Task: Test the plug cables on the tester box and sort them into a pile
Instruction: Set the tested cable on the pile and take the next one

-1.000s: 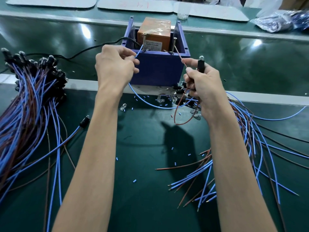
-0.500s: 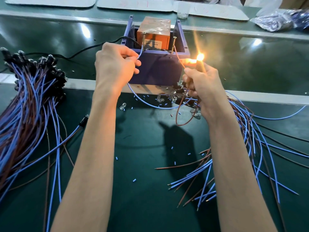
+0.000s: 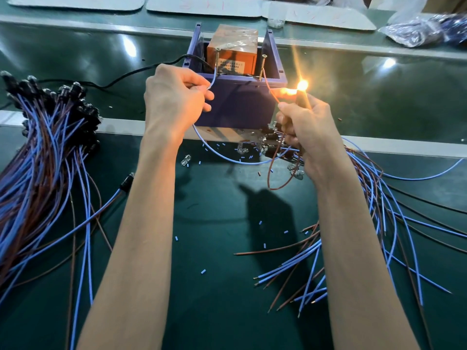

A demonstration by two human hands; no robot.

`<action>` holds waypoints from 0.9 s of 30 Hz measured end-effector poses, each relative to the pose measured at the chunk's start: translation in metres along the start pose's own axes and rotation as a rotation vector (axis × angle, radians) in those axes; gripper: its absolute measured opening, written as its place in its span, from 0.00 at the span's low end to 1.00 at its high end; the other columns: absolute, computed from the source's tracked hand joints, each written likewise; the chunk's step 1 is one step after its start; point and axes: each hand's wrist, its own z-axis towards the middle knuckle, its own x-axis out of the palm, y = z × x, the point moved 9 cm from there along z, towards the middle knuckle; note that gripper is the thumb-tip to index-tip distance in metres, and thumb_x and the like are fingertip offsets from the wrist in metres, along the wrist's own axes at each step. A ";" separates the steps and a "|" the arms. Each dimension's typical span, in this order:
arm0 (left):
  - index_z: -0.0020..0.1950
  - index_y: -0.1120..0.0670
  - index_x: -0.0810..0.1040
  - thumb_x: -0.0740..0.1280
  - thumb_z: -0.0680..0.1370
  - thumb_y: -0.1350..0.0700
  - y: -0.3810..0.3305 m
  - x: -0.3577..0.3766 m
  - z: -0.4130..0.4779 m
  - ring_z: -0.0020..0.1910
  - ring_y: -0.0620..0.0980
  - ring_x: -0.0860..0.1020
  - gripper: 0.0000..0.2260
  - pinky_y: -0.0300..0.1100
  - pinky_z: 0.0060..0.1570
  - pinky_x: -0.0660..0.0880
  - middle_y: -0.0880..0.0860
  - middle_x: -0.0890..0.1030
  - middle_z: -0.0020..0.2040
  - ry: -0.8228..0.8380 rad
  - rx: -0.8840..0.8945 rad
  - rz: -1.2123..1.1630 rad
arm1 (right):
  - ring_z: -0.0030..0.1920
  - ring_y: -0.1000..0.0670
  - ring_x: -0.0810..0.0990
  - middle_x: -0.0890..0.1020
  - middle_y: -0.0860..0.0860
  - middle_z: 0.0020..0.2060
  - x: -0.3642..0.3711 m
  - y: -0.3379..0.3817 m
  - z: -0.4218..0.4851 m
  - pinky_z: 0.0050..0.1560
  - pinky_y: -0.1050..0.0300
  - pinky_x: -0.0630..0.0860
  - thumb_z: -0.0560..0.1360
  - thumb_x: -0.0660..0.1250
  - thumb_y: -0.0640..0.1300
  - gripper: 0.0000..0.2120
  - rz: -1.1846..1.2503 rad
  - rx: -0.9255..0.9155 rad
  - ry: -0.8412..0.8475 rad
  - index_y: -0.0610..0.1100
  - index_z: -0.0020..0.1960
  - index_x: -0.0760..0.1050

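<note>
A blue tester box with an orange transformer and two upright screw contacts stands at the table's middle. My left hand pinches the blue wire of one plug cable, its tip up at the left screw. My right hand grips the cable's black plug body, and the bulb at its top glows bright orange. The brown wire runs from my right hand to the right screw. A big pile of plug cables lies at the left.
A loose spread of blue and brown cables lies at the right under my right forearm. One single cable lies beside the left pile. Small bulbs and wire scraps litter the green mat before the box. A black cord runs left from the box.
The bulb was dark a second ago, lit half a second ago and still glows. Both hands have stayed almost still at the screws.
</note>
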 end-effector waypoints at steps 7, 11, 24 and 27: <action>0.39 0.47 0.79 0.65 0.77 0.60 0.001 0.001 0.000 0.28 0.39 0.80 0.10 0.38 0.43 0.80 0.44 0.82 0.36 0.004 0.003 -0.013 | 0.23 0.59 0.66 0.71 0.55 0.27 0.001 0.000 0.000 0.22 0.70 0.61 0.78 0.59 0.35 0.12 -0.009 -0.007 0.014 0.49 0.43 0.76; 0.40 0.49 0.79 0.65 0.77 0.61 0.002 0.002 0.001 0.28 0.40 0.80 0.09 0.39 0.43 0.80 0.45 0.82 0.36 0.007 -0.004 -0.026 | 0.22 0.60 0.66 0.71 0.56 0.25 0.001 0.000 0.000 0.22 0.70 0.61 0.78 0.59 0.35 0.13 -0.002 -0.005 0.011 0.50 0.42 0.75; 0.38 0.51 0.79 0.64 0.78 0.57 -0.013 0.028 -0.012 0.30 0.44 0.83 0.10 0.39 0.47 0.80 0.47 0.84 0.36 0.155 -0.071 -0.085 | 0.22 0.60 0.66 0.76 0.55 0.24 0.011 0.005 -0.003 0.23 0.71 0.62 0.79 0.60 0.35 0.12 -0.035 -0.001 0.074 0.49 0.48 0.78; 0.37 0.52 0.79 0.64 0.80 0.52 -0.017 0.038 -0.016 0.30 0.45 0.83 0.13 0.38 0.44 0.80 0.47 0.84 0.35 0.199 -0.094 -0.117 | 0.24 0.60 0.68 0.78 0.56 0.24 0.013 0.005 -0.005 0.26 0.69 0.65 0.80 0.60 0.37 0.10 -0.079 0.012 0.106 0.48 0.48 0.79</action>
